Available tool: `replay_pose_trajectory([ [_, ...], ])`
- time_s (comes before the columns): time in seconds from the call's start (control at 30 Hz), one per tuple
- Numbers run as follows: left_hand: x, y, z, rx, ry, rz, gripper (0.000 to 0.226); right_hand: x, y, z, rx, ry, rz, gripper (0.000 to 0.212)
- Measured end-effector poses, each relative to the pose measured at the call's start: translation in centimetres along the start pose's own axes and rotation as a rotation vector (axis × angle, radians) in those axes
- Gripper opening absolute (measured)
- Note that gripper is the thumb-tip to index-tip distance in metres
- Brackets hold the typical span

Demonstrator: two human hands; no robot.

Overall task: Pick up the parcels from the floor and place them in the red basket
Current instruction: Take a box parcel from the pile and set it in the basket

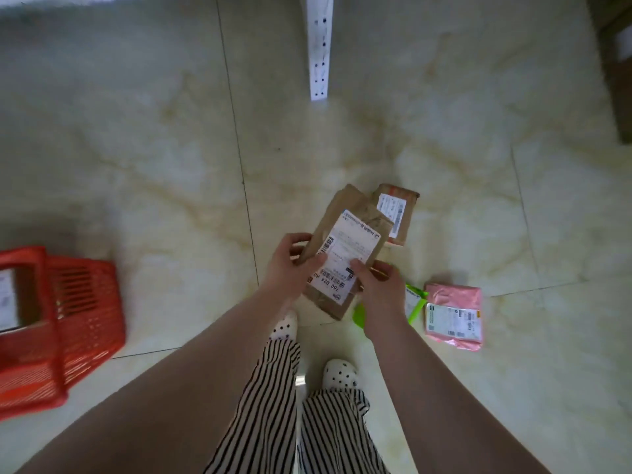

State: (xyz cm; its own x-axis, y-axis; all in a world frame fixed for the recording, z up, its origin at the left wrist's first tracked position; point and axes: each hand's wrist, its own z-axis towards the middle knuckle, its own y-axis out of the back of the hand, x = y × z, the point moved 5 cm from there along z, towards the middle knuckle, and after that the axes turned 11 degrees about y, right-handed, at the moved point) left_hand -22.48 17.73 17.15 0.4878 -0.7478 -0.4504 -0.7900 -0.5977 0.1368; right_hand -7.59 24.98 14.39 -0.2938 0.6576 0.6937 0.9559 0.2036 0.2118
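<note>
Task partway through, by the look of it. Red basket (65,323) stands on the floor to the person's left; a labelled item shows inside it at the frame edge, most likely a parcel already dropped in, though only a corner is visible.

In hand now: long brown parcel (345,254) with a white shipping label, held up off the floor in front of the body. Left hand (290,265) grips its left edge, fingers curled round it; right hand (379,285) pinches the lower right side, thumb on the label. It has yet to travel left to the basket.

Still on the floor: small brown box (398,213) just beyond the held parcel, pink parcel (455,316) to the right, and green parcel (415,301) touching the pink one, partly hidden behind the right wrist. So at least three pickups remain after this one.

Surface: glossy pale marble-pattern floor tiles (171,165) with thin dark grout lines. A white perforated upright (319,46), probably a shelving post, meets the floor ahead. Dark brown shape at far right edge, too blurred to name. Striped trousers and dotted slippers below.
</note>
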Motion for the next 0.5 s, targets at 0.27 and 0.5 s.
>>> replay_pose_trajectory([
  [0.27, -12.8, 7.0, -18.6, 0.148, -0.173, -0.046, 0.035, 20.2, 3.3, -13.2, 0.428, 0.217, 0.024, 0.036],
  [0.5, -17.4, 13.6, -37.6, 0.150, -0.317, -0.069, 0.041, 30.3, 5.8, -29.4, 0.565, 0.226, 0.204, 0.049],
])
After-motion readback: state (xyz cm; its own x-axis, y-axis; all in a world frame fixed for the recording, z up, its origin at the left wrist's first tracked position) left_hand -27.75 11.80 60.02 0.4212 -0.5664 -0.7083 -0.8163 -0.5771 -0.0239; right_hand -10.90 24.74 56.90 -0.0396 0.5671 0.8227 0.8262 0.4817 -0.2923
